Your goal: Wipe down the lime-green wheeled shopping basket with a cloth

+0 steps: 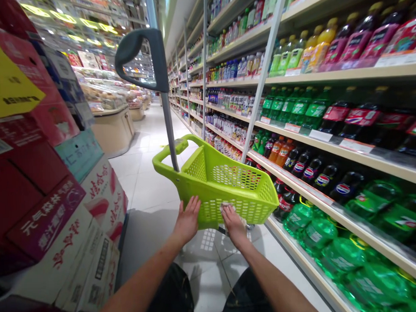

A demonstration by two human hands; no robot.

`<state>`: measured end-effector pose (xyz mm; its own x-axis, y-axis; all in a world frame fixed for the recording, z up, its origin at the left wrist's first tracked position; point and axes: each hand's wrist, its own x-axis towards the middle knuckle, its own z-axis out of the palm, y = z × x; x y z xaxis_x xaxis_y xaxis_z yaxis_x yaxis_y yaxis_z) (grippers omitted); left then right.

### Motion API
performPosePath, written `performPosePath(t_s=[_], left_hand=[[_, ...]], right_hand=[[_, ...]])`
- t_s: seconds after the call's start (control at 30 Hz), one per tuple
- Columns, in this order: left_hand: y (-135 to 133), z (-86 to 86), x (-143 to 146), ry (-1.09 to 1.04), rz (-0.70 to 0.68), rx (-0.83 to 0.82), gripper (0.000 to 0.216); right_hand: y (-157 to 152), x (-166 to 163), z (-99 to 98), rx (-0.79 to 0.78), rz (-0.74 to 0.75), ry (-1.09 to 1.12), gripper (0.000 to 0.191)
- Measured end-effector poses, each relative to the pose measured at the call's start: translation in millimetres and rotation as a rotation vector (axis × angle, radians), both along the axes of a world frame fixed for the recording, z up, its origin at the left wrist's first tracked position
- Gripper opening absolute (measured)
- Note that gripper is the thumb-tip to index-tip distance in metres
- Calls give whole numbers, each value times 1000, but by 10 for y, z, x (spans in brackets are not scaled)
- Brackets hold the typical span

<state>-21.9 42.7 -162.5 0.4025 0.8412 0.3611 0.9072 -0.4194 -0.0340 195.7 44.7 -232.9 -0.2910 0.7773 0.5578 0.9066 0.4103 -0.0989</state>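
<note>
A lime-green shopping basket [229, 166] with perforated walls stands on the floor in front of me, its grey pull handle [159, 57] raised at the left end. My left hand [188, 216] lies against the near side wall with its fingers stretched out. Further right on the same wall, my right hand [233, 223] presses a crumpled whitish cloth [226, 205] to the perforated plastic. Part of the cloth shows beside the palm; the rest is hidden under the fingers. Nothing shows inside the visible part of the basket.
Shelves [344, 146] of bottled drinks run along the right, with large green bottles [351, 255] at the bottom. Stacked cartons [103, 196] rise close on the left. A tiled aisle [147, 131] leads back past a rounded display counter [113, 129].
</note>
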Motion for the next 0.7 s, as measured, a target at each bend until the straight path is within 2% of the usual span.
performPosePath(t_s=[0.07, 0.1, 0.23, 0.3, 0.37, 0.47, 0.53, 0.7], left_hand=[[-11, 24, -61, -8, 15, 4, 65], [-13, 38, -98, -11, 27, 9, 65], [1, 97, -198, -29, 98, 28, 64], [7, 114, -207, -38, 118, 32, 64], [7, 117, -215, -43, 122, 28, 64], [2, 106, -272, -35, 136, 25, 65], [4, 101, -337, -30, 163, 22, 66], [18, 120, -425, -50, 236, -34, 68]], right_hand=[[-56, -51, -101, -20, 49, -24, 46], [-64, -81, -75, 6, 77, -10, 46], [74, -205, 339, 167, 123, 93, 43], [167, -249, 433, 177, 100, 90, 43], [198, -279, 322, 131, 85, 45, 42], [147, -325, 19, 54, 131, -20, 41], [129, -376, -15, 58, 182, -12, 39], [308, -538, 449, 198, 203, 100, 40]])
